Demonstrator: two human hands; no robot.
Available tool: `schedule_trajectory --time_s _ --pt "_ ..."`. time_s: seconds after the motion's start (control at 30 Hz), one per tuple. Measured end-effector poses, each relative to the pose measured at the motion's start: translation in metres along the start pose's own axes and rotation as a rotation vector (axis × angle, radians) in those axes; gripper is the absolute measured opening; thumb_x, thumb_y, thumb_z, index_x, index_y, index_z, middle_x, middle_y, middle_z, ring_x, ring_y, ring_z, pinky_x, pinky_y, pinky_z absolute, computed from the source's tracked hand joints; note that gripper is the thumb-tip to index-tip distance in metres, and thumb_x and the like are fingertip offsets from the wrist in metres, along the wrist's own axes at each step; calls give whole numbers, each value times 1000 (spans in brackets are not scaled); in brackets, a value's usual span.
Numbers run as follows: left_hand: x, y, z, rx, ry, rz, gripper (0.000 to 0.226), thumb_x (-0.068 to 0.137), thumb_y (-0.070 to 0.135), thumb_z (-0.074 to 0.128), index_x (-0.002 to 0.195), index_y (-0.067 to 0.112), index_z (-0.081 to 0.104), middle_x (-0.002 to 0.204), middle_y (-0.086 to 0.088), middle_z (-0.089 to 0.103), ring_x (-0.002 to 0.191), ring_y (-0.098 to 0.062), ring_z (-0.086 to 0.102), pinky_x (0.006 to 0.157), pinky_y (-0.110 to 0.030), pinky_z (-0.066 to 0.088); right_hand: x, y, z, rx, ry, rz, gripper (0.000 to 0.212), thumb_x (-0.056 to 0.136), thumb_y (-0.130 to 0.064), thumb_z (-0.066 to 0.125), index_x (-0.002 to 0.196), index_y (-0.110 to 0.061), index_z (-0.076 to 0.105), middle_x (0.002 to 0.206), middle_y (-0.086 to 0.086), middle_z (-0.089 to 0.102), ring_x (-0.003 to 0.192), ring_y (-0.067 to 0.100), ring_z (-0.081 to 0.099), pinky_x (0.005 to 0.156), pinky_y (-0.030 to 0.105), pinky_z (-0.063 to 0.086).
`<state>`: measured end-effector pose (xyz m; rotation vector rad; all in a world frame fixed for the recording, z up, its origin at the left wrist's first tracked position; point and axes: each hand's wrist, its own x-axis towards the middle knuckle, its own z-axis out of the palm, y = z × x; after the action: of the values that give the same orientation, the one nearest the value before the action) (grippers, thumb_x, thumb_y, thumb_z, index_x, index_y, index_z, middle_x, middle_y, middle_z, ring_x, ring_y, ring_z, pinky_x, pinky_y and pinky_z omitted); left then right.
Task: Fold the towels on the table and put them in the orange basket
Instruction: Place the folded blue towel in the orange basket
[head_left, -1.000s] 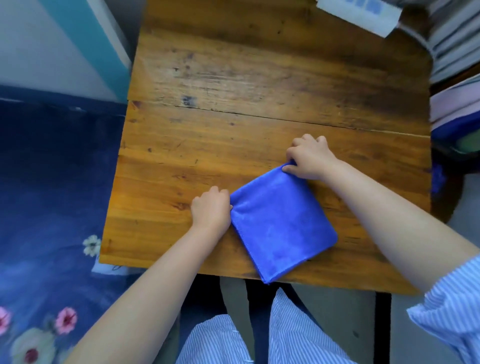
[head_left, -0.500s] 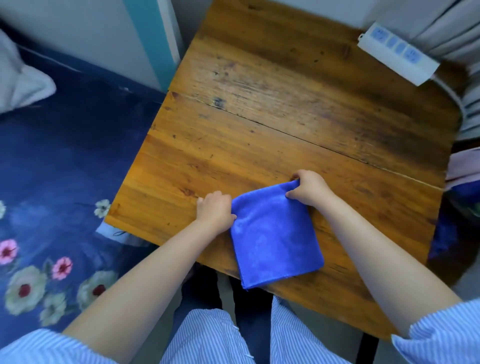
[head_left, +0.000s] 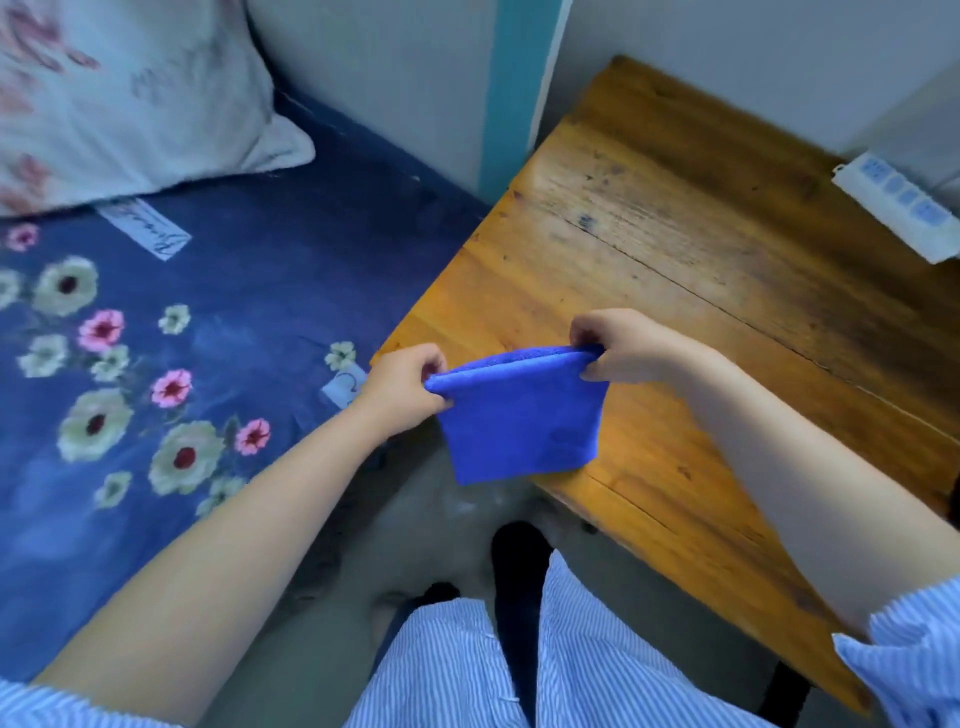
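Note:
A folded blue towel (head_left: 522, 423) hangs in the air over the near left corner of the wooden table (head_left: 691, 291). My left hand (head_left: 402, 387) pinches its upper left corner and my right hand (head_left: 618, 345) pinches its upper right corner, so the top edge is stretched between them. The towel's lower edge dangles past the table edge, above the floor. No orange basket is in view.
A bed with a dark blue flowered sheet (head_left: 156, 374) and a pale pillow (head_left: 119, 98) lies to the left of the table. A white power strip (head_left: 901, 208) sits at the table's far right. My striped trousers (head_left: 467, 670) fill the bottom of the view.
Both hands have lifted the folded towel off the table and carried it toward the table's left corner. The view has swung left, bringing the bed and pillow into sight.

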<state>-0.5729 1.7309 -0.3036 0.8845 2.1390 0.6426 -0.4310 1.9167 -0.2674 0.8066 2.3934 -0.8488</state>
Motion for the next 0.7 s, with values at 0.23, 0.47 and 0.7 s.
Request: schedule_trajectory --time_s 0.23,0.47,0.7 --pt "-109 -100 -96 111 332 -37 21 77 0 60 95 9 67 91 -11 66 86 -22 52 67 -24 32 4 -164 62 -231 144 -347 29 75 3 48 101 -3 61 103 17 54 97 33 53 75 37 43" --pt "-229 -188 -161 -101 571 -171 21 86 -3 54 105 -3 63 92 -17 56 63 -21 55 55 -13 42 -4 -310 127 -123 246 -586 31 79 6 48 108 3 60 109 22 57 102 35 52 85 37 40" --pt "-317 -258 -192 -345 827 -400 19 81 -3 60 97 5 63 103 -14 62 86 -27 59 79 -34 51 -15 -420 180 -121 131 -749 24 76 8 47 97 7 58 100 24 60 94 36 54 68 29 31"
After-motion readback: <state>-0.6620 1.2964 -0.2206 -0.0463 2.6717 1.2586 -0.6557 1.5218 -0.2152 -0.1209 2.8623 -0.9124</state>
